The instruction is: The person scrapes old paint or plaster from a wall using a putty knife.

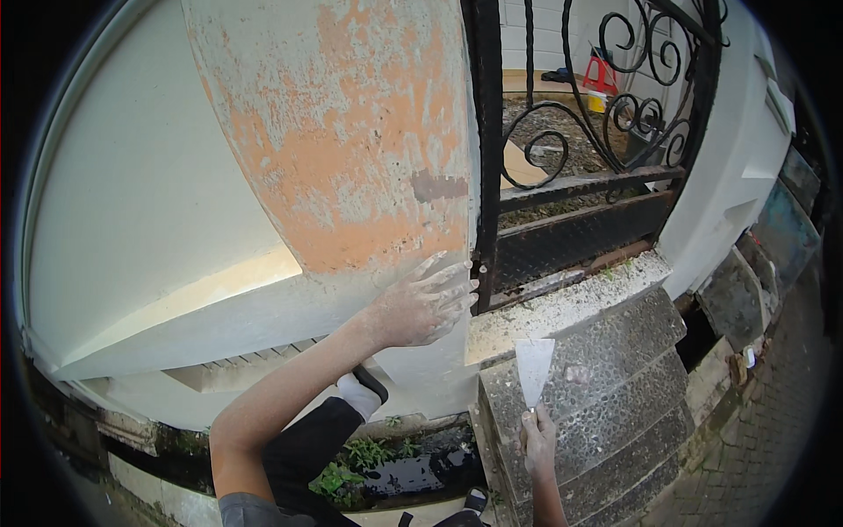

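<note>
My left hand (421,305), dusted with white powder, reaches to the lower right edge of a wall pillar (351,184), fingers stretched out and spread near the gate post. Whether the fingertips touch the wall I cannot tell. The pillar's face is patchy, with orange and pale grey areas and a darker grey spot (439,186). Lower right, my right hand (538,436) grips the handle of a putty knife (534,369). Its wide whitish blade points up and away, above the stone steps (606,369).
A black wrought-iron gate (584,246) stands right of the pillar, above a white-speckled sill (571,303). A water-filled drain with weeds (351,470) runs below. Beyond the gate are a red stool (601,72) and a yellow container (597,102). My foot (362,392) rests near the wall base.
</note>
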`<control>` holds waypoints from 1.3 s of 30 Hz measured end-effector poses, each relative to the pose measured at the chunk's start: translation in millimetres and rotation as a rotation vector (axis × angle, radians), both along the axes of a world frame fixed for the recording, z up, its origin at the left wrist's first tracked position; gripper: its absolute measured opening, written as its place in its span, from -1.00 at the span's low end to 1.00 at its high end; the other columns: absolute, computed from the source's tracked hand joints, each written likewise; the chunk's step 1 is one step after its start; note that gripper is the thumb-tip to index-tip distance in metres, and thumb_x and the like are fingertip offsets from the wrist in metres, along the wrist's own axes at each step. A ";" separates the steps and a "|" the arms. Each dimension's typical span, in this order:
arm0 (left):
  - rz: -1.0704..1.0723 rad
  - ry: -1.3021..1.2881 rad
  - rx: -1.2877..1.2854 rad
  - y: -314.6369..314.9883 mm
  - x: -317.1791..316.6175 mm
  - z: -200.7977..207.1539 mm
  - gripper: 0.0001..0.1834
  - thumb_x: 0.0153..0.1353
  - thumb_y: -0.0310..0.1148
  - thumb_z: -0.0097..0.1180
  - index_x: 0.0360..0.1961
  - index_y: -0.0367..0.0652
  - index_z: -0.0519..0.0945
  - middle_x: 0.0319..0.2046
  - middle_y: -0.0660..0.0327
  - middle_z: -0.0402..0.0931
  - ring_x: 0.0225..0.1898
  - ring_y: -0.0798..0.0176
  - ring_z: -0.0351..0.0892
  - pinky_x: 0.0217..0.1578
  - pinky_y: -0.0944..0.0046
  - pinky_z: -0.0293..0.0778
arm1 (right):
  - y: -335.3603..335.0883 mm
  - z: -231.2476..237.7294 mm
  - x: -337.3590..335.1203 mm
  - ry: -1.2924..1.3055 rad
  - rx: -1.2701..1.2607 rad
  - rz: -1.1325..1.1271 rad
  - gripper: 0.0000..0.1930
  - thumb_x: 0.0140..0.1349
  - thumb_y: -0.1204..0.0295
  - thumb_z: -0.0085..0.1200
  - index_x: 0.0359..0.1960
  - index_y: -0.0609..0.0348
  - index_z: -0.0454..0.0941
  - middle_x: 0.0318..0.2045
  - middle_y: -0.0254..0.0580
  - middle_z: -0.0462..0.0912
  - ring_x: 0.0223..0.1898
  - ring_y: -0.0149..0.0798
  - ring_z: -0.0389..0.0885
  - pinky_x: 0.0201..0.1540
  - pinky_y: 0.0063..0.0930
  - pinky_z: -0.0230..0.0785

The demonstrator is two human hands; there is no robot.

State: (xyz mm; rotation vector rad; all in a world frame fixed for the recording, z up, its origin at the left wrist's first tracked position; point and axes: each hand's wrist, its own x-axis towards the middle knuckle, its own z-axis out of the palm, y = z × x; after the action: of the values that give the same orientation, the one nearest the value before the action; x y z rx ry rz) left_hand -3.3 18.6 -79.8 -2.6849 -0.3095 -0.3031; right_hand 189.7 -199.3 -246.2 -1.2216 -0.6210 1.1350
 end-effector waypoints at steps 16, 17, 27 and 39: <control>0.431 -0.589 0.570 35.9 -45.1 100.4 -0.41 0.15 0.08 -0.08 0.23 0.27 0.26 0.35 0.37 -0.07 0.38 0.17 -0.19 0.34 -0.06 -0.51 | 25.6 89.8 49.1 -0.347 0.075 0.020 -0.76 0.33 0.39 -0.19 -0.07 0.23 0.39 -0.66 -0.46 0.31 -0.77 -0.60 0.20 -0.75 -0.71 0.07; 0.437 -0.603 0.576 38.9 -41.0 100.1 -0.41 0.15 0.08 -0.08 0.23 0.27 0.26 0.35 0.37 -0.07 0.38 0.17 -0.19 0.34 -0.06 -0.51 | 24.1 82.7 53.2 -0.360 0.083 0.023 -0.76 0.33 0.39 -0.19 -0.07 0.23 0.39 -0.66 -0.46 0.31 -0.77 -0.60 0.20 -0.75 -0.71 0.07; 0.530 -0.576 0.541 42.3 -21.8 84.3 -0.36 0.14 0.00 -0.03 0.27 0.15 0.21 0.36 0.28 -0.10 0.39 0.11 -0.32 0.32 -0.07 -0.52 | -13.6 -17.8 12.7 -0.177 -0.016 0.046 -0.68 0.33 0.35 -0.22 0.05 0.21 0.34 -0.60 -0.39 0.36 -0.72 -0.53 0.30 -0.72 -0.69 0.15; 0.300 -0.601 0.066 5.1 10.6 37.8 -0.47 0.01 -0.38 0.11 0.09 -0.04 0.41 0.26 0.22 0.16 0.33 0.02 -0.03 0.25 -0.17 -0.09 | 54.7 91.8 -19.5 0.116 0.315 0.241 -0.56 0.30 0.48 -0.28 0.23 0.20 0.15 -0.47 -0.26 0.43 -0.67 -0.50 0.33 -0.71 -0.67 0.18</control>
State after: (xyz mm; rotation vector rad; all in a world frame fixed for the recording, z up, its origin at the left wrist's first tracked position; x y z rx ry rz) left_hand 7.4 23.7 -42.0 -2.3764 -0.8482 -1.0006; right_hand 170.3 -144.6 -154.4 -0.8214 -0.8399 1.2437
